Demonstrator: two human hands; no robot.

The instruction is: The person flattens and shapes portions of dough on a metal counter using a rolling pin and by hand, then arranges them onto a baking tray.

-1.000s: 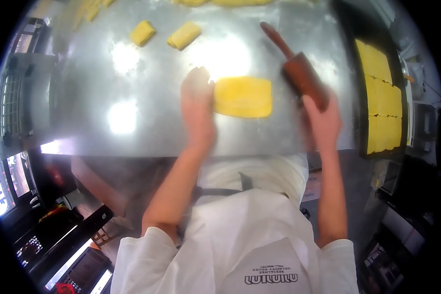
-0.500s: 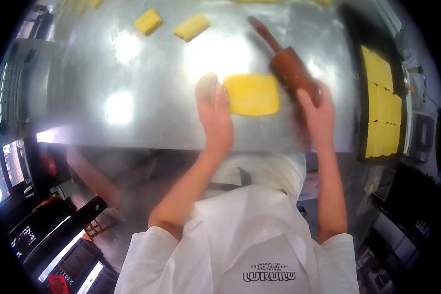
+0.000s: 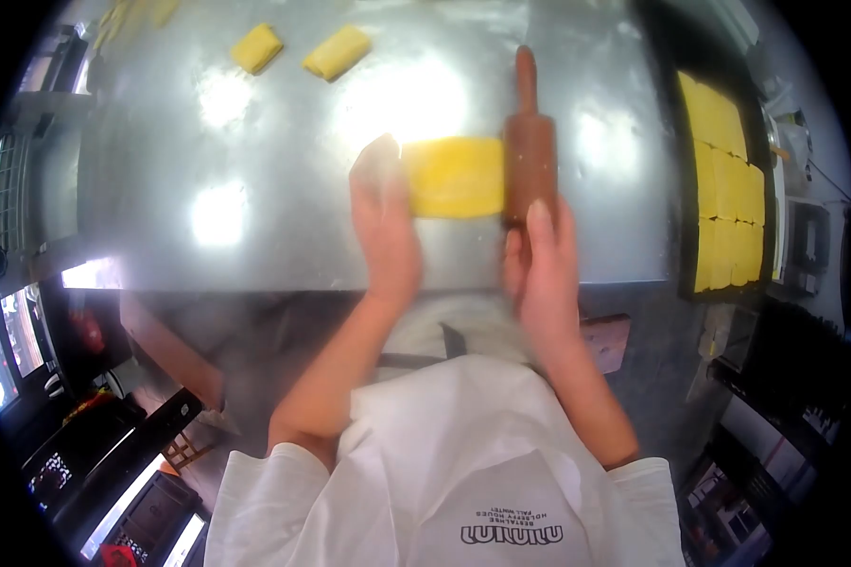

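Observation:
A flat yellow sheet of dough (image 3: 456, 178) lies on the metal table. My left hand (image 3: 384, 222) rests at the dough's left edge, its fingers stretched out away from me and slightly blurred. On the other side, my right hand (image 3: 547, 260) is closed around the near end of a brown wooden rolling pin (image 3: 529, 156); the near handle is hidden in the grip. The pin points away from me, and its roller lies along the right edge of the dough. Whether the roller presses on the dough or only sits beside it, I cannot tell.
Two folded yellow dough pieces, one (image 3: 256, 48) left of the other (image 3: 337, 53), lie farther back on the metal table (image 3: 284, 189). To the right, a dark tray (image 3: 686, 203) holds several yellow dough sheets (image 3: 728, 189). The table's near edge runs in front of my apron.
My right hand has brought the rolling pin left to the dough's right edge, turning it from slanted to nearly straight. My left hand stays at the left edge. The whole view has shifted slightly.

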